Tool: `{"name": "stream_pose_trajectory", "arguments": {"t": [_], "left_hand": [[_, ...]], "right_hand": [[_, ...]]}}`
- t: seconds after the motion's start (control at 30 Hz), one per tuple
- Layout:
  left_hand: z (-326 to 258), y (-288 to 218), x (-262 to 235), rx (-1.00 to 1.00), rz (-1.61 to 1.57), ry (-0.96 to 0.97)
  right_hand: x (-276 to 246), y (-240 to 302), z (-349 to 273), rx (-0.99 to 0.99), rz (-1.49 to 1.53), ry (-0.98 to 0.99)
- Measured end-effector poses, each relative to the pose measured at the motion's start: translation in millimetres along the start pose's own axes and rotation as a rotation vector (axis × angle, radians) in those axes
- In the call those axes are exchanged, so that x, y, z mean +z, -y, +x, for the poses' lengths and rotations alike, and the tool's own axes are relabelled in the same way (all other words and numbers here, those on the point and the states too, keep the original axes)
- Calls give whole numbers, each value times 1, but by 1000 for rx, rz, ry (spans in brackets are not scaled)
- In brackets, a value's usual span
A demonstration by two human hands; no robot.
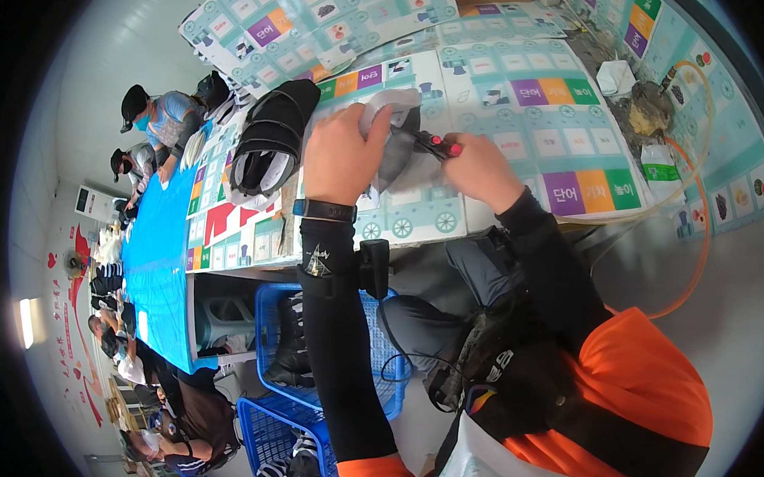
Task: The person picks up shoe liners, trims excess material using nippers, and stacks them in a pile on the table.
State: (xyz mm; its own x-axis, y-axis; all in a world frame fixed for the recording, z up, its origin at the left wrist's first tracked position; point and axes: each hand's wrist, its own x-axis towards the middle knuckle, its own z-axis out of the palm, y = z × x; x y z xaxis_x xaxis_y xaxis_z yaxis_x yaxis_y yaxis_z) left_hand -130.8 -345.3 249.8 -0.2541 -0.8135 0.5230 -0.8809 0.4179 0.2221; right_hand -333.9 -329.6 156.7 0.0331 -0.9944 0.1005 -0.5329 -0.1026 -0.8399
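My left hand [343, 153] is closed around a grey and white soft piece [395, 159], which looks like a shoe upper or cap part, held just above the patterned table. From the right, my right hand [487, 173] grips a black hand tool with red handle ends [440, 145]; its exact kind is hard to make out. The tool's dark front end reaches to the grey piece, and I cannot tell whether its jaws are closed on it. Left of my left hand lies a row of nested black curved pieces [276, 134] with pale linings.
Blue plastic crates [396, 323] with black and white goods stand below the table edge. A blue-covered table [158, 256] with people along it extends at left. At far right, an orange hose [692, 274] hangs near a white packet [660, 168] and a brownish lump [651, 109].
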Motion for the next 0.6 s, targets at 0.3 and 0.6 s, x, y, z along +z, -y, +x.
{"name": "stream_pose_trajectory", "arguments": {"t": [0.3,0.6], "left_hand": [[-1,0,1,-8,-7,2],[-9,12,7,0,70,-68]], "right_hand": [[-2,8,-12,-51,-49,-43],[17,-8,-6,-29,62,320]]}}
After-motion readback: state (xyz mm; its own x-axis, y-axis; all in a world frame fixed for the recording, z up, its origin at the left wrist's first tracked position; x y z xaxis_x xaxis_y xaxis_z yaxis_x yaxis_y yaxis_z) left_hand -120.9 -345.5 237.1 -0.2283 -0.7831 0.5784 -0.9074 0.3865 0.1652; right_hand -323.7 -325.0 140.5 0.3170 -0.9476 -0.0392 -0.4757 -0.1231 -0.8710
